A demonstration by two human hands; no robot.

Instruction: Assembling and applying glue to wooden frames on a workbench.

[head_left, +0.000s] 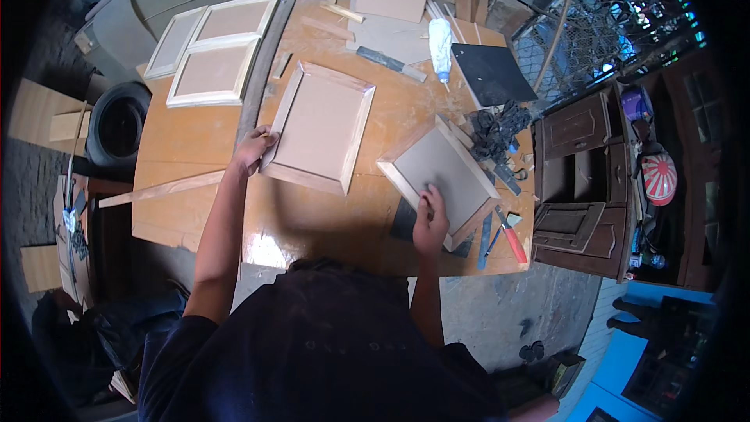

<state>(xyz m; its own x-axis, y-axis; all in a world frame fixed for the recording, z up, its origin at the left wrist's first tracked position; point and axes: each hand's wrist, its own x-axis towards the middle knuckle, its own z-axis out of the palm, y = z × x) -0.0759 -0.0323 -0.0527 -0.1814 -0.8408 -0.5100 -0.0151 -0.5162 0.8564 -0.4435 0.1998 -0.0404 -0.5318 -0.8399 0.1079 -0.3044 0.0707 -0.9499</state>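
While your left hand [254,146] gripped the larger framed panel [320,126] by its nine-o'clock edge, your right hand [430,221] pressed, fingers curled, on the smaller framed panel [441,173], lying at three o'clock of the first, long axis toward ten o'clock.

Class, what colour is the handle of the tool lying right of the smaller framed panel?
Red handle, seen in the head view.
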